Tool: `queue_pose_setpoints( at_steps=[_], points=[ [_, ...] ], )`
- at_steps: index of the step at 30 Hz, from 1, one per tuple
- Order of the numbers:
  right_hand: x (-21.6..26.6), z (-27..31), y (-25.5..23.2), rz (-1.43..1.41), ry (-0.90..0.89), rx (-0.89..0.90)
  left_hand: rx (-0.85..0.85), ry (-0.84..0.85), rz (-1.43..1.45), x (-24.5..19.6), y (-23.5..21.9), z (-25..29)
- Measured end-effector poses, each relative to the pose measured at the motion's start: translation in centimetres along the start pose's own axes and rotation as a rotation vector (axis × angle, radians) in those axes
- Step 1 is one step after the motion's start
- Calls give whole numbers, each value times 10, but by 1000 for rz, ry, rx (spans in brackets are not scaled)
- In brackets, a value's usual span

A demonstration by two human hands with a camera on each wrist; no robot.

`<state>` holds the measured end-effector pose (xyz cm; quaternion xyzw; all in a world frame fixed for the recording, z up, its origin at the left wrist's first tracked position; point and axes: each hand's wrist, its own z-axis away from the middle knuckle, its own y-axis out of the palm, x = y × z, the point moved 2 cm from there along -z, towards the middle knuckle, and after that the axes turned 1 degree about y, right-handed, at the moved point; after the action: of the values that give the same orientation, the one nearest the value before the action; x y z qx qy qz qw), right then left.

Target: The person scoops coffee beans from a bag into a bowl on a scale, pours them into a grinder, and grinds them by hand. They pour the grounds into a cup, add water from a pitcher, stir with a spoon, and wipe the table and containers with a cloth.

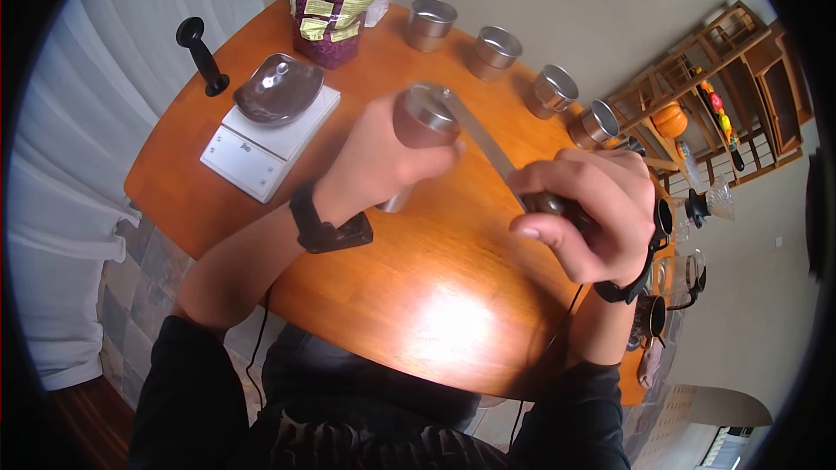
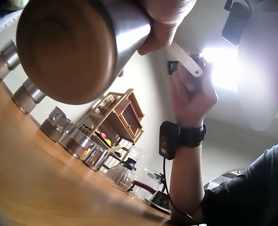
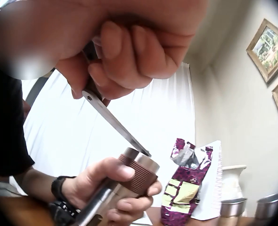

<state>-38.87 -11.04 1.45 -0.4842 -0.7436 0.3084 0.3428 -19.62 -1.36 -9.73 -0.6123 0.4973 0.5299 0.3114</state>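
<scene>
My left hand grips the body of a manual coffee grinder, steel with a ribbed brown band, held tilted over the wooden table. From the grinder's top a flat metal crank arm runs to the right. At its outer end my right hand holds the dark knob, fingers curled round it. The left wrist view shows the grinder's round base close up. In the right wrist view, the right hand's curled fingers hide most of the knob.
Left of the grinder, a dark shiny dish sits on a white scale. A black-handled tool and a purple coffee bag stand farther back. Several steel cups line the far edge; glass brewing ware is at the right.
</scene>
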Motion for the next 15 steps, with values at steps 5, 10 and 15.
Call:
queue_pose_setpoints(
  at_steps=[5, 10, 15],
  points=[
    [5, 0, 3, -100, -2, -8, 24, -12, 11, -4, 5, 4],
    [4, -2, 2, -95, 31, 29, -13, 10, -29, -3, 2, 2],
    [2, -1, 5, -118, 38, 42, -35, 30, -66, -3, 2, 1]
  ],
)
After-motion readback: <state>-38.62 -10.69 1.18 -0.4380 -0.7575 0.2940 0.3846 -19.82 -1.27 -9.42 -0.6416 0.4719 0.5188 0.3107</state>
